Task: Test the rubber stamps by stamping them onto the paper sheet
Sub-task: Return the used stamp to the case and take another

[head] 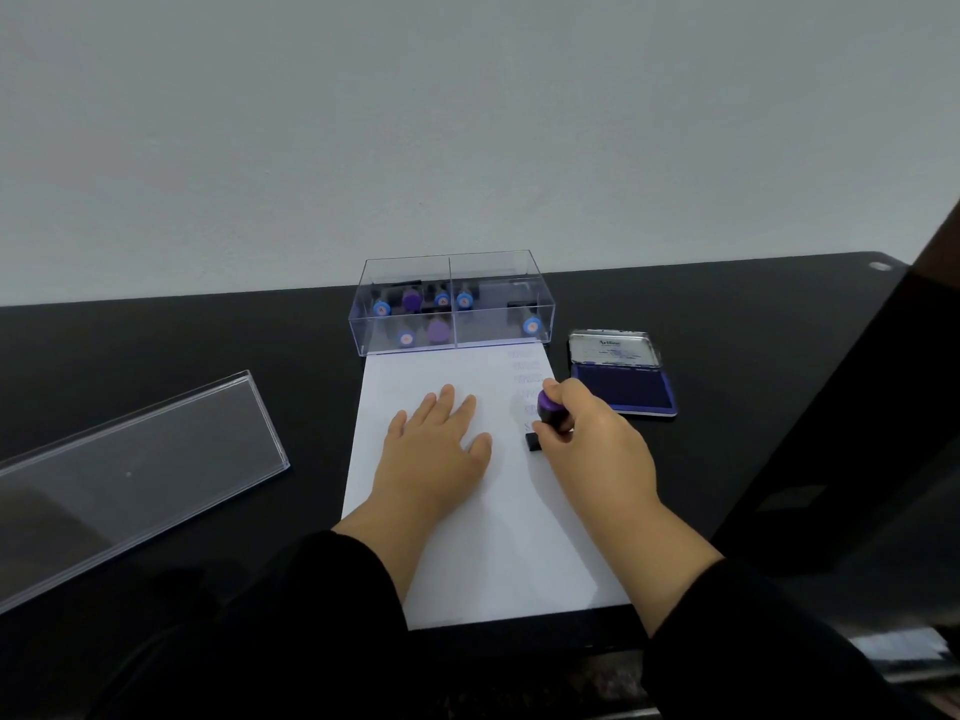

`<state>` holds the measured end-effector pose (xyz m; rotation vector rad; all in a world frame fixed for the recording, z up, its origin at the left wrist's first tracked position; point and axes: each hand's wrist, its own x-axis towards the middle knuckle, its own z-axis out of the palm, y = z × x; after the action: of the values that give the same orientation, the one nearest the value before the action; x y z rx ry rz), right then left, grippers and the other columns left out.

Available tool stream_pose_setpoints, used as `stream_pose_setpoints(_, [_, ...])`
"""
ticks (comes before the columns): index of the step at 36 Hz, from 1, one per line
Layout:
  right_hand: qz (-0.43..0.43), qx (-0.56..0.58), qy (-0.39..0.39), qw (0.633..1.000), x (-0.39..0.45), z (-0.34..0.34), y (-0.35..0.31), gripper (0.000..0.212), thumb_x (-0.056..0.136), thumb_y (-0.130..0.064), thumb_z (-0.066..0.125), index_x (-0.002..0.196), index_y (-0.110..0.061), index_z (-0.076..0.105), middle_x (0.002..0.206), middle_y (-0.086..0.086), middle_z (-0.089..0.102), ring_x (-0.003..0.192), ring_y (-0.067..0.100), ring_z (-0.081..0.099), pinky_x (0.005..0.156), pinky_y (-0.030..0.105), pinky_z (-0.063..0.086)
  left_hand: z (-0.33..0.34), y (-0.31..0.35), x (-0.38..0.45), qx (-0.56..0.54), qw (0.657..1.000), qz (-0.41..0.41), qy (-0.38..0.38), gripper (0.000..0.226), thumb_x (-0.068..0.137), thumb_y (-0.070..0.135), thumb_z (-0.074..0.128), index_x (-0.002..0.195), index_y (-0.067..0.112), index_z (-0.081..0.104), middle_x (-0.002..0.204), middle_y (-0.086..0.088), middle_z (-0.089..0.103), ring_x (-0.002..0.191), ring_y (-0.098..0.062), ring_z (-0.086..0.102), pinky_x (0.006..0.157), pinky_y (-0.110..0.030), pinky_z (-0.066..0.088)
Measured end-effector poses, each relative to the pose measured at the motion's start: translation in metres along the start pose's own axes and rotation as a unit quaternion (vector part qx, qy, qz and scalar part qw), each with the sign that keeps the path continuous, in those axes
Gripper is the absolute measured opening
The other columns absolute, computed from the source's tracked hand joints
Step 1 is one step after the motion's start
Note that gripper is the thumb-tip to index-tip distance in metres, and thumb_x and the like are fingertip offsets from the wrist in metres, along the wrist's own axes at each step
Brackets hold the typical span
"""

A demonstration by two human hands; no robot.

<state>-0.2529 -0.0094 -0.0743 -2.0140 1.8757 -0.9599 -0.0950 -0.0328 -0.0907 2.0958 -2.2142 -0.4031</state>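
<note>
Left hand (434,449) lies flat, fingers spread, on the paper sheet (498,537); right hand (587,433) grips a purple-topped stamp (548,415) pressed onto the sheet's right edge.

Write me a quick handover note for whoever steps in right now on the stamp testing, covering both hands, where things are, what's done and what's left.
Left hand: flat on the paper sheet, holding it down.
Right hand: grips a purple-topped stamp, base on the sheet's right edge.
Ink pad: open, right of the sheet.
Clear box: behind the sheet, lid off; it holds more stamps, most in its left compartment. The lid lies to the left on the black table.
Done: a column of faint blue prints runs down the sheet's right edge.
Left: lift this stamp, check its print, then test the stamps in the box.
</note>
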Motion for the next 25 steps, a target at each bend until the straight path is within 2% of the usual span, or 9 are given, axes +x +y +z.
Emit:
stream_pose_setpoints(7, [0.003,0.019,-0.008,1.000,0.000,-0.001,0.002,0.030,0.093,-0.026,0.056,0.122,-0.025,0.050,0.090,-0.013,0.048,0.079,0.008,0.049,0.064,0.022,0.039,0.001,-0.001,0.000,0.007,1.000,-0.001,-0.004,0.056,0.101,0.044,0.020,0.152,0.031,0.002,0.160,0.006,-0.008,0.147,-0.012,-0.007,0.117,-0.037,-0.005])
stream_pose_setpoints(11, [0.045,0.119,0.036,0.991,0.005,-0.008,0.004,0.032,0.088,-0.024,0.063,0.118,-0.024,0.053,0.089,-0.007,0.059,0.084,0.013,0.059,0.071,0.027,0.048,0.001,-0.001,0.001,0.001,1.000,0.000,0.001,0.056,0.101,0.044,0.021,0.152,0.031,0.003,0.160,0.006,-0.007,0.147,-0.012,-0.006,0.117,-0.036,-0.006])
stream_pose_setpoints(16, [0.084,0.228,0.101,0.965,0.013,-0.022,0.008,0.027,0.083,-0.020,0.069,0.098,-0.034,0.053,0.075,-0.013,0.060,0.074,0.009,0.059,0.071,0.028,0.049,0.002,-0.002,0.001,-0.004,1.000,-0.002,0.003,0.055,0.101,0.044,0.022,0.152,0.032,0.005,0.160,0.007,-0.007,0.147,-0.011,-0.006,0.117,-0.036,-0.006])
stream_pose_setpoints(21, [0.105,0.274,0.125,0.948,0.017,-0.032,0.018,0.028,0.084,-0.018,0.069,0.107,-0.025,0.055,0.073,-0.012,0.058,0.065,0.000,0.053,0.060,0.014,0.039,0.002,-0.002,0.002,-0.008,1.000,-0.003,0.002,0.055,0.101,0.044,0.022,0.152,0.032,0.005,0.160,0.008,-0.006,0.147,-0.010,-0.006,0.117,-0.035,-0.006])
stream_pose_setpoints(25, [0.116,0.277,0.124,0.946,0.018,-0.035,0.024,0.027,0.084,-0.018,0.068,0.104,-0.027,0.052,0.071,-0.012,0.056,0.062,0.000,0.051,0.057,0.013,0.037,0.002,-0.002,0.002,-0.004,1.000,-0.003,-0.002,0.055,0.101,0.044,0.021,0.152,0.032,0.004,0.160,0.008,-0.007,0.147,-0.011,-0.006,0.117,-0.036,-0.006])
